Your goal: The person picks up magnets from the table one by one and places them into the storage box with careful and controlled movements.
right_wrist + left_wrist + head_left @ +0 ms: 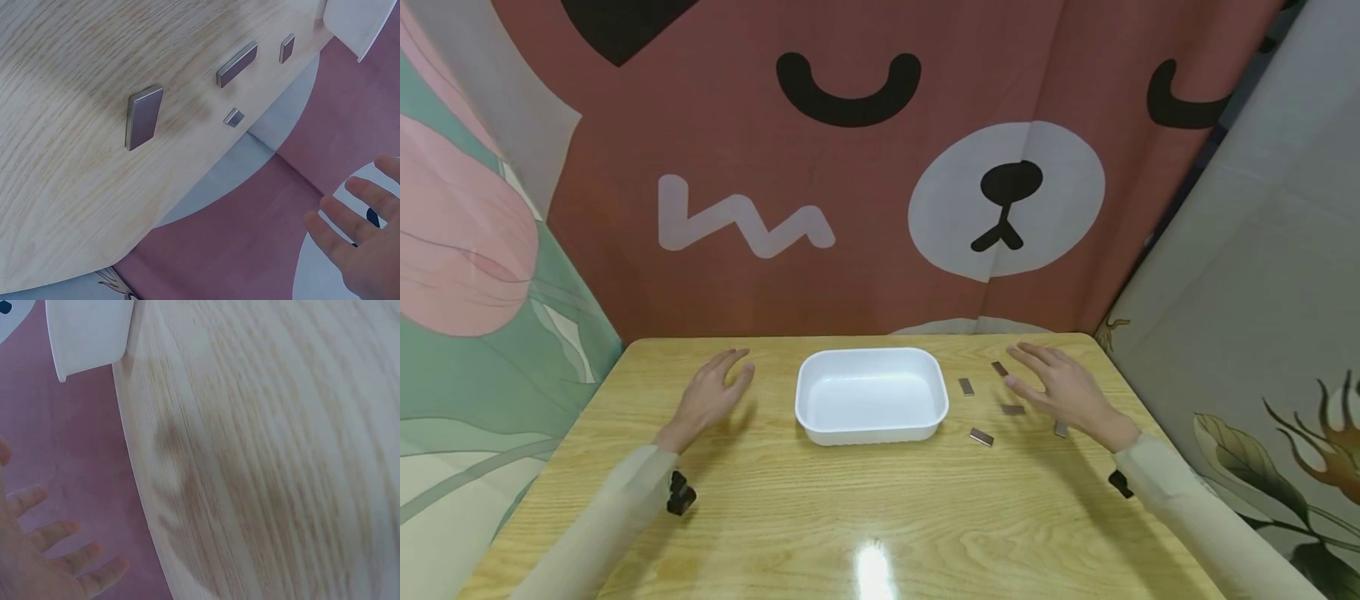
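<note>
Several small, flat, rectangular pieces with a dark metallic sheen lie scattered on the table right of a white plastic tray (872,435). One piece (981,437) is nearest the viewer, another piece (966,387) is closest to the tray. My right hand (1063,392) hovers above the others, fingers spread and holding nothing; a piece (1012,409) lies beneath its thumb. In the right wrist view, a larger-looking piece (145,117) lies apart from that hand (369,244). Left of the tray, my left hand (707,396) is raised over the table with loose, empty fingers.
The wooden table (775,517) ends at a reddish-brown curtain (865,292) with a bear face. Patterned cloths hang at the left (467,250) and right (1262,250) sides. Each sleeve has a small black device at the wrist.
</note>
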Action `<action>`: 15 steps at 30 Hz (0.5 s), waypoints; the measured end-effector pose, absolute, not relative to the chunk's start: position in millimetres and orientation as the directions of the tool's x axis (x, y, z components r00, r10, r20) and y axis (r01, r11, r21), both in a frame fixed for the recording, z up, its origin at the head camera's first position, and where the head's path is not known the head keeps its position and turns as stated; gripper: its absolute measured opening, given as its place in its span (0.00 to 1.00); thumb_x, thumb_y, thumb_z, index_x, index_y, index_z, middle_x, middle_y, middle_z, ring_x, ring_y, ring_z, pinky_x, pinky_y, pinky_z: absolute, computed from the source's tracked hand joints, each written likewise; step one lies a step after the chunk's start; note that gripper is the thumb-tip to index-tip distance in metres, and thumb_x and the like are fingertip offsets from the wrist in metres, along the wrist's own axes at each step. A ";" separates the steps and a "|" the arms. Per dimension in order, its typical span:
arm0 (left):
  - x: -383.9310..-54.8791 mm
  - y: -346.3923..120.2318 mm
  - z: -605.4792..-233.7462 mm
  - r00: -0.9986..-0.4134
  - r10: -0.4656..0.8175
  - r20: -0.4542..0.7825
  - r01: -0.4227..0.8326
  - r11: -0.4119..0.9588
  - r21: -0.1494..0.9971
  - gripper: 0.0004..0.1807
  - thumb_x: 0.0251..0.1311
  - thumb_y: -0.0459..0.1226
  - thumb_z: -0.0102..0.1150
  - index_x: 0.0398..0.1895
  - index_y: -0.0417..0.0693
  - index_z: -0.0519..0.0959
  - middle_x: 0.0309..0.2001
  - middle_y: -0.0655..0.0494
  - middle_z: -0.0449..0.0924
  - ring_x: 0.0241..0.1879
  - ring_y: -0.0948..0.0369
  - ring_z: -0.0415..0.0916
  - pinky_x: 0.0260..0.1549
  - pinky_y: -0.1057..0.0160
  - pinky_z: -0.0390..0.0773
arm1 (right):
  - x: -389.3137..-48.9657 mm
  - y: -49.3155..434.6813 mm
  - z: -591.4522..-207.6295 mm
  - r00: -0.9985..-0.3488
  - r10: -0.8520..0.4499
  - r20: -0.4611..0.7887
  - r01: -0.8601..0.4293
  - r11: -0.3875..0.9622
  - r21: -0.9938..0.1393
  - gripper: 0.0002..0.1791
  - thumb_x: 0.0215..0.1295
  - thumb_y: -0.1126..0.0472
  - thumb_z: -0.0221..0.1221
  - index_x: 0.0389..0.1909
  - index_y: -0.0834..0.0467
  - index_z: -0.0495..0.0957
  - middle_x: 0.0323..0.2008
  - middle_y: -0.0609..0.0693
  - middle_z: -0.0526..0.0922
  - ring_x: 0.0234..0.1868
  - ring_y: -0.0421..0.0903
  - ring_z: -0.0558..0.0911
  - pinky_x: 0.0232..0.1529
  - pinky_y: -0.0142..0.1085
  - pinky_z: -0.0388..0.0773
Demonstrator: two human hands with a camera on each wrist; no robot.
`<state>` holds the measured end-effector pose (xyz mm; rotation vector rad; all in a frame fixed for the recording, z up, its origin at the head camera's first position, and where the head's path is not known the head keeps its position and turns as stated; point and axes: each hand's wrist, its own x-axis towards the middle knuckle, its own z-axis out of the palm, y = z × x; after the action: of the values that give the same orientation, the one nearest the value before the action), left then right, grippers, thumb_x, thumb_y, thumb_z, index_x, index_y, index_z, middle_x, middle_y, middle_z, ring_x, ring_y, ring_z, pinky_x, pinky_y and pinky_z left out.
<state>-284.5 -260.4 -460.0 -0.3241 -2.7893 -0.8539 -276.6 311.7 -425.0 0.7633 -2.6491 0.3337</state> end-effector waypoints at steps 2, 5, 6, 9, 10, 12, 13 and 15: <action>-284.6 -260.4 -460.3 -0.954 0.148 0.261 0.269 0.808 0.525 0.33 0.75 0.55 0.39 0.73 0.43 0.64 0.71 0.33 0.59 0.67 0.32 0.57 0.62 0.28 0.57 | -276.1 310.6 -424.6 -0.788 -0.473 0.394 -0.558 0.819 -0.134 0.32 0.69 0.44 0.59 0.69 0.57 0.70 0.64 0.63 0.72 0.61 0.67 0.72 0.55 0.66 0.71; -285.0 -260.2 -460.5 -0.953 0.148 0.266 0.272 0.808 0.522 0.33 0.75 0.54 0.40 0.73 0.43 0.64 0.71 0.33 0.59 0.67 0.32 0.58 0.62 0.28 0.58 | -275.5 309.3 -425.6 -0.799 -0.477 0.366 -0.558 0.814 -0.159 0.32 0.70 0.44 0.58 0.69 0.56 0.71 0.65 0.62 0.72 0.61 0.65 0.73 0.54 0.64 0.73; -285.0 -260.0 -460.5 -0.952 0.148 0.268 0.273 0.808 0.522 0.32 0.75 0.53 0.41 0.73 0.43 0.64 0.71 0.33 0.59 0.67 0.33 0.58 0.62 0.28 0.58 | -275.1 308.8 -425.9 -0.802 -0.478 0.358 -0.560 0.811 -0.169 0.31 0.70 0.44 0.58 0.68 0.57 0.71 0.65 0.62 0.72 0.61 0.64 0.73 0.54 0.64 0.74; -284.4 -259.2 -460.6 -0.950 0.151 0.273 0.278 0.805 0.523 0.31 0.75 0.51 0.42 0.72 0.42 0.65 0.70 0.33 0.60 0.67 0.33 0.58 0.62 0.29 0.59 | -274.2 307.6 -427.4 -0.807 -0.482 0.341 -0.559 0.809 -0.180 0.31 0.70 0.44 0.58 0.67 0.57 0.72 0.64 0.62 0.72 0.60 0.64 0.74 0.52 0.63 0.75; -284.3 -259.0 -460.8 -0.950 0.151 0.273 0.279 0.804 0.525 0.31 0.75 0.51 0.43 0.72 0.42 0.65 0.70 0.33 0.60 0.67 0.33 0.58 0.62 0.29 0.59 | -274.0 307.4 -427.9 -0.810 -0.481 0.336 -0.557 0.810 -0.183 0.31 0.70 0.43 0.58 0.67 0.57 0.72 0.64 0.62 0.72 0.60 0.64 0.74 0.52 0.62 0.76; -284.0 -258.6 -461.3 -0.950 0.151 0.274 0.280 0.802 0.528 0.31 0.75 0.51 0.42 0.72 0.42 0.65 0.70 0.33 0.60 0.67 0.34 0.58 0.62 0.29 0.59 | -273.6 306.7 -428.4 -0.812 -0.482 0.329 -0.556 0.810 -0.187 0.32 0.70 0.43 0.58 0.67 0.58 0.73 0.64 0.62 0.72 0.60 0.64 0.74 0.52 0.62 0.76; -283.7 -258.4 -461.5 -0.950 0.150 0.274 0.280 0.800 0.531 0.31 0.75 0.51 0.42 0.72 0.42 0.65 0.70 0.33 0.60 0.67 0.34 0.58 0.62 0.29 0.59 | -273.4 306.4 -428.5 -0.815 -0.481 0.323 -0.554 0.810 -0.191 0.32 0.70 0.42 0.58 0.67 0.58 0.73 0.64 0.62 0.72 0.61 0.64 0.74 0.52 0.62 0.76; -283.6 -257.9 -461.8 -0.949 0.146 0.279 0.280 0.798 0.533 0.31 0.75 0.52 0.41 0.72 0.42 0.66 0.70 0.34 0.61 0.67 0.34 0.59 0.62 0.29 0.60 | -273.1 305.6 -428.3 -0.818 -0.480 0.316 -0.553 0.808 -0.203 0.32 0.69 0.42 0.58 0.66 0.57 0.73 0.64 0.61 0.72 0.61 0.63 0.73 0.52 0.62 0.76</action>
<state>-283.6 -257.9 -461.8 -0.3322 -2.7630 -0.8710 -273.1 305.6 -428.3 0.7979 -2.7453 0.4199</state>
